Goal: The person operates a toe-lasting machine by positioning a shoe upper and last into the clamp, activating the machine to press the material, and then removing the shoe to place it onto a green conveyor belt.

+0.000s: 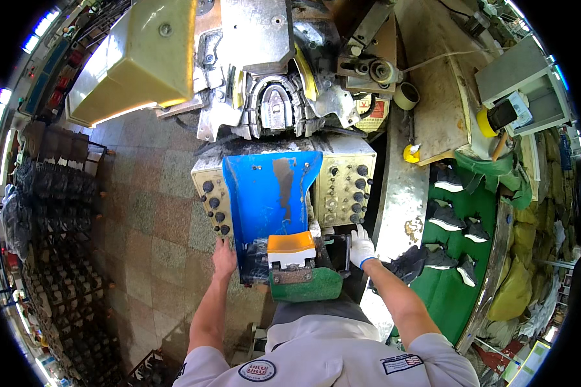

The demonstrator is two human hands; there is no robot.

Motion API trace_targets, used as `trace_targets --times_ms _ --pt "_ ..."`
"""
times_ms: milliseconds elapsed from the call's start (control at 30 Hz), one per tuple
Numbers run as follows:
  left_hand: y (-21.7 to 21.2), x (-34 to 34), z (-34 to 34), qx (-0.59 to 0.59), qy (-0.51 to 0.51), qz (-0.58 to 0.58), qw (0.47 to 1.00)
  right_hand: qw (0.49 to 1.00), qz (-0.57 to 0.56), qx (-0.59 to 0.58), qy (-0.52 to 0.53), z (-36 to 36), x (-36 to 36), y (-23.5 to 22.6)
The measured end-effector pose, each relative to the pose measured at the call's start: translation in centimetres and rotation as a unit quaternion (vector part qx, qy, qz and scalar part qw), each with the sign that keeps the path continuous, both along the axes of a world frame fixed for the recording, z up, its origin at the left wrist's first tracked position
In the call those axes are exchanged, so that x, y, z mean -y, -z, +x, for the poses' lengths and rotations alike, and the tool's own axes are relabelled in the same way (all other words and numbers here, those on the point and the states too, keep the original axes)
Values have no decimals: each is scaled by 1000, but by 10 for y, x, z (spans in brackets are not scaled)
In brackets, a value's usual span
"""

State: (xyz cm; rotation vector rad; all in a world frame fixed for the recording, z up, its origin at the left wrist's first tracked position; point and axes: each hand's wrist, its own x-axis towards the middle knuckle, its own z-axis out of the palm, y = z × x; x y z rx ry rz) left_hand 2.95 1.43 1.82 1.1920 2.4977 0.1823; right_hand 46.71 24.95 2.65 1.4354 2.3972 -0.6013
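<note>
Tiled floor [155, 226], mottled grey-pink, fills left-centre of frame. Dark wire racks [51, 193] along left edge, stacked with dark items. Row of bright windows [0, 103] at far upper left. Green conveyor belt [452, 284] at right. Grey cabinet [529, 84] upper right. Yellowish sacks [516, 284] lower right.

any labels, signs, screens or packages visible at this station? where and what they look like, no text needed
Warning sticker: on the machine body, upper right of the blue chute; squarish, pale with red markings.
Round patch: person's left chest; white with dark rim.
Rectangular patch: right chest; white, dark and red marks.
No screens or packages discernible.
</note>
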Motion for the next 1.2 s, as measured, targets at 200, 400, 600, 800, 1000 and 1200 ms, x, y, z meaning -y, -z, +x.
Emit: trace_targets --times_ms 200,400,600,800,1000,1200 --pt "5 0 0 39 -39 -25 998 999 18 -34 34 10 12 -20" --pt "-4 23 -12 117 -235 16 965 935 25 -106 336 78 56 -57" --pt "-65 21 -10 111 -272 97 951 650 97 -112 745 208 125 -23" --pt "-122 -21 -13 148 -240 184 942 590 43 -337 733 195 102 -3" --pt "-182 -81 -7 254 -204 294 899 565 -30 -420 710 200 88 -29" --pt "-250 -157 50 403 -122 391 818 499 -200 -680 499 151 44 -124"
